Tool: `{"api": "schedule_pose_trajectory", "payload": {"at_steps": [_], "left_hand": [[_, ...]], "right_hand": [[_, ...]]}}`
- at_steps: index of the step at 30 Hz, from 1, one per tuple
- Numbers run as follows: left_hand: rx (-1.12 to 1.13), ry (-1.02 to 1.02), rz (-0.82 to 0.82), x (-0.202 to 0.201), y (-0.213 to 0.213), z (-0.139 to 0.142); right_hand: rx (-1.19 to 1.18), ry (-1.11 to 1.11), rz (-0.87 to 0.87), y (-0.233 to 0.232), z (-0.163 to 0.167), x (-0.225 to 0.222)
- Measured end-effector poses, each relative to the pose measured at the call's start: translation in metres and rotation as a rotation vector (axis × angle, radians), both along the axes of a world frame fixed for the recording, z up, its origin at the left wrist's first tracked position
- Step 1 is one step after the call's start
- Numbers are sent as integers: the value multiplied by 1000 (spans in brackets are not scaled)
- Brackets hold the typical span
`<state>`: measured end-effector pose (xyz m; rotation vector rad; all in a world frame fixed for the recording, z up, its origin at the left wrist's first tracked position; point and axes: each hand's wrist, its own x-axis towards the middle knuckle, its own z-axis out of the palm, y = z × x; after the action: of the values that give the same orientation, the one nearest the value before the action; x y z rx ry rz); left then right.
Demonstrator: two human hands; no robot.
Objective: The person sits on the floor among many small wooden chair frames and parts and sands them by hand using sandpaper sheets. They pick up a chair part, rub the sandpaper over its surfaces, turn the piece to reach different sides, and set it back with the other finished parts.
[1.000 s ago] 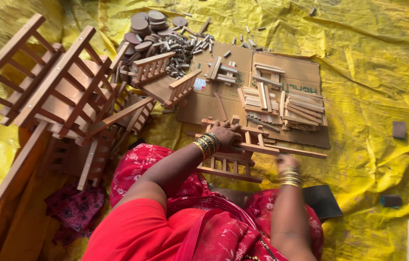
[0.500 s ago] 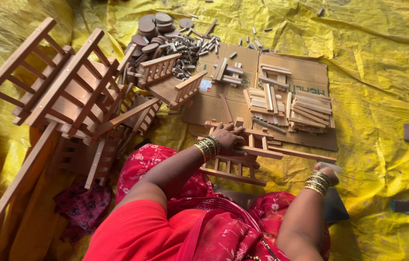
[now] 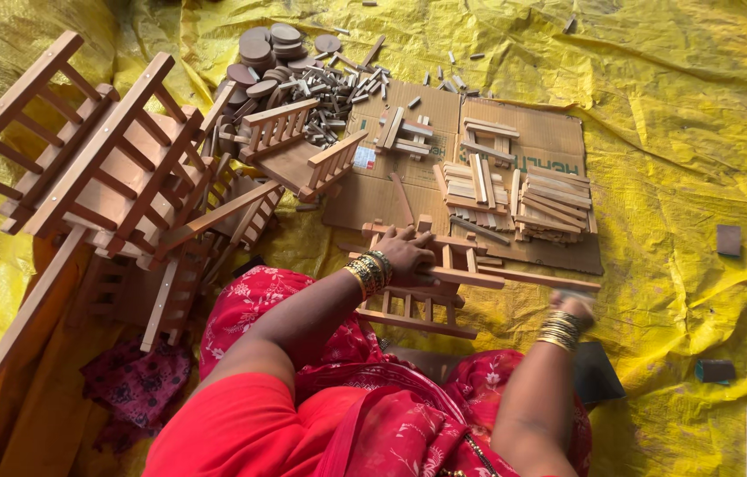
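Observation:
My left hand presses down on the top of a small wooden ladder-like frame that lies in front of my lap, its fingers curled over the upper rail. A long thin slat sticks out of the frame to the right. Just below that slat's far end is my right hand, blurred; whether it grips anything is unclear. Both wrists carry gold bangles.
A flat cardboard sheet holds stacks of short slats. Round wooden discs and small pegs lie behind it. Large wooden slatted racks pile up at the left. Everything rests on a yellow tarp; small dark blocks lie at right.
My right hand swung out to the right, away from the frame, and now sits by the long slat's end. My left hand stayed on the frame.

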<state>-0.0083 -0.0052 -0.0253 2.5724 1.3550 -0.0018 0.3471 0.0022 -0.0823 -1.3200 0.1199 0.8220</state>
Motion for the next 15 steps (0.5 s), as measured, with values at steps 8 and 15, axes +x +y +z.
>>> {"api": "schedule_pose_trajectory", "payload": {"at_steps": [8, 15], "left_hand": [[-35, 34, 2, 10, 1, -5], [-35, 29, 32, 26, 10, -5]], "right_hand": [[-14, -219, 148, 2, 4, -8], [-111, -400, 1104, -8, -7, -50]]}}
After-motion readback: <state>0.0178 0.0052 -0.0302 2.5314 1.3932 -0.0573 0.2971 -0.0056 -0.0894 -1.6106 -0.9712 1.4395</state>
